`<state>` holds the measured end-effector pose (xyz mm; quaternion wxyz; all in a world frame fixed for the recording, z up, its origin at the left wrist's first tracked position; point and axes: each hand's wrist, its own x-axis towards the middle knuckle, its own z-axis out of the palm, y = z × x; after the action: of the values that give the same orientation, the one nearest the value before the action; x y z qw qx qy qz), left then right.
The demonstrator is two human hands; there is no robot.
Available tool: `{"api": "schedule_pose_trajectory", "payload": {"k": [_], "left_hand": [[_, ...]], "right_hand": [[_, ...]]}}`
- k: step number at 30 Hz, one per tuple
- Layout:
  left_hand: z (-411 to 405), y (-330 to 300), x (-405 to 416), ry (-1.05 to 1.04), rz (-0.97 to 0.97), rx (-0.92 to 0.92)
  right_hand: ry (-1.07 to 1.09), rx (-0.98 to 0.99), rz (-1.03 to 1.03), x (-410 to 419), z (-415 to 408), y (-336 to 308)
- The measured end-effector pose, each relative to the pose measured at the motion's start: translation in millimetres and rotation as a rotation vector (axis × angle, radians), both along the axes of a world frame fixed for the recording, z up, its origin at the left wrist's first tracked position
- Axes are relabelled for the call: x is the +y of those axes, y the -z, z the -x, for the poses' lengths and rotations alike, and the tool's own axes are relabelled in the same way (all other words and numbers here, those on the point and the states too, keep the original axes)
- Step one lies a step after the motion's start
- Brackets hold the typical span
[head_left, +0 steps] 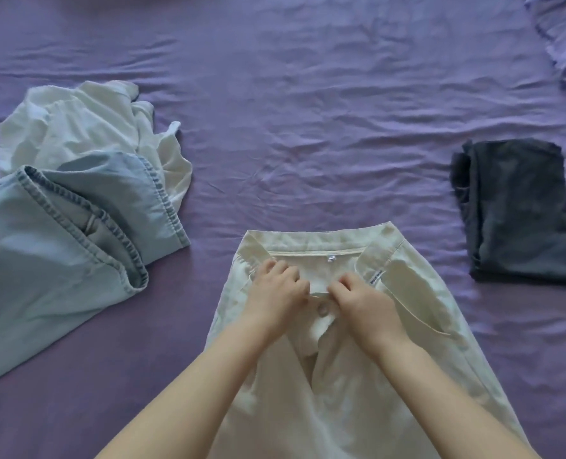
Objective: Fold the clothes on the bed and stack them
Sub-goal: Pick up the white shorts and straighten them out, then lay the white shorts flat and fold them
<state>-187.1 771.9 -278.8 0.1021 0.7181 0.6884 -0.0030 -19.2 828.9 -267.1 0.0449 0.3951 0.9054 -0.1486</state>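
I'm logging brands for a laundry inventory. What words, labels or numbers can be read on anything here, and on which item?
Nothing here can be read.
Small tag inside the waistband of the cream trousers: dark print, too small and blurred to make out.
Jeans, white garment, dark folded garment, purple sheet: no text visible.

The bed (308, 111) wore a matt, wrinkled purple sheet. The cream trousers (357, 376) looked like stiff cotton twill, their button (323, 308) perhaps plastic. The blue jeans (59, 260) were faded denim, the folded dark garment (523, 213) soft and matt.
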Motion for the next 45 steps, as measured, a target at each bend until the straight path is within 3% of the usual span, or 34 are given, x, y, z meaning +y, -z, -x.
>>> {"api": "schedule_pose_trajectory", "payload": {"k": [3, 7, 12, 14, 18, 21, 25, 29, 33, 35, 41, 45], "left_hand": [[3.8, -17.2, 23.5, -0.158, -0.097, -0.180], [6.5, -25.0, 61.5, -0.341, -0.175, -0.204], [-9.7, -6.3, 62.4, -0.531, 0.103, -0.082], [-24.3, 0.6, 48.1, -0.527, 0.122, -0.051], [-50.5, 5.1, -4.1, -0.515, -0.163, -0.069], [-66.1, 3.9, -56.8, -0.396, -0.116, -0.088], [-77.1, 5.7, -136.8, -0.230, -0.050, -0.014], [-85.6, -8.0, -188.6, -0.166, -0.073, -0.017], [-81.4, -26.5, -211.7, -0.393, -0.200, -0.064], [-77.3, -26.6, -222.4, -0.462, -0.219, -0.065], [-69.3, -6.5, -244.4, -0.242, -0.007, 0.054], [-65.4, -7.9, -254.9, -0.269, -0.084, 0.076]], "right_hand": [[0.188, 0.172, -0.015, 19.1, -5.4, -13.4], [0.402, 0.337, 0.020, 54.2, -3.3, -23.5], [0.315, 0.369, 0.147, 43.8, -6.1, -11.1], [0.207, 0.305, 0.204, 21.5, -8.4, -2.1], [0.001, 0.099, 0.053, -22.1, -15.6, 17.9], [0.002, 0.011, -0.013, -37.7, -21.0, 20.2], [-0.078, 0.003, 0.003, -76.8, -40.8, 13.6], [-0.194, 0.131, 0.112, -149.1, -60.3, 6.1], [-0.115, 0.294, 0.132, -195.4, -69.8, -6.2], [-0.053, 0.243, 0.139, -208.8, -70.1, -9.5], [-0.046, -0.017, 0.090, -231.8, -64.5, 2.3], [0.078, 0.169, 0.125, -238.0, -68.2, 5.5]]}}
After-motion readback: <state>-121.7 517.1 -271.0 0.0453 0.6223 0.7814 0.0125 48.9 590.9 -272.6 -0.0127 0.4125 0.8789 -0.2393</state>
